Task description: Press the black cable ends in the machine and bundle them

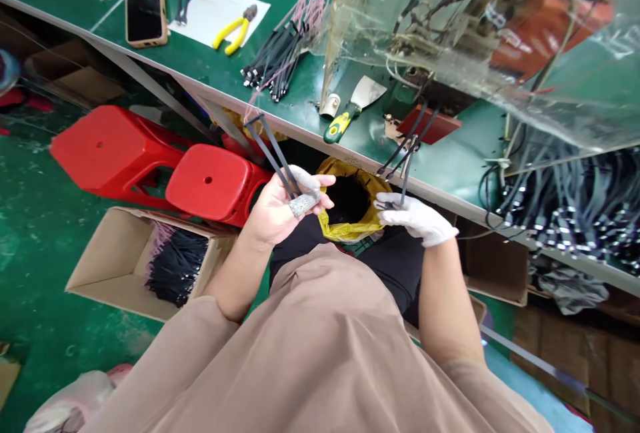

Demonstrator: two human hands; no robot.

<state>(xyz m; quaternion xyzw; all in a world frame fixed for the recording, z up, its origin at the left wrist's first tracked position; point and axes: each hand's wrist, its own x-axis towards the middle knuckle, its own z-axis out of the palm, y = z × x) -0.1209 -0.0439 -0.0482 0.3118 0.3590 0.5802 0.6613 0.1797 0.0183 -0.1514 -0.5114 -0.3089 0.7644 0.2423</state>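
Observation:
My left hand (285,206) is bare except for fabric finger covers and pinches two thin black cable pieces (270,146) that stick up toward the bench edge. My right hand (415,216) wears a white glove and is closed on a small bunch of black cables (407,153) that fan upward. Both hands are held over my lap, on either side of a yellow bag (353,226) with a dark opening. A heap of black cables with pink wire ends (280,53) lies on the green bench (210,66).
Yellow-handled pliers (233,30), a phone (145,13) and a green-handled scraper (350,110) lie on the bench. A clear plastic cover (450,20) stands at the right. Two red stools (150,166) and a cardboard box of black cables (170,263) sit on the floor at the left.

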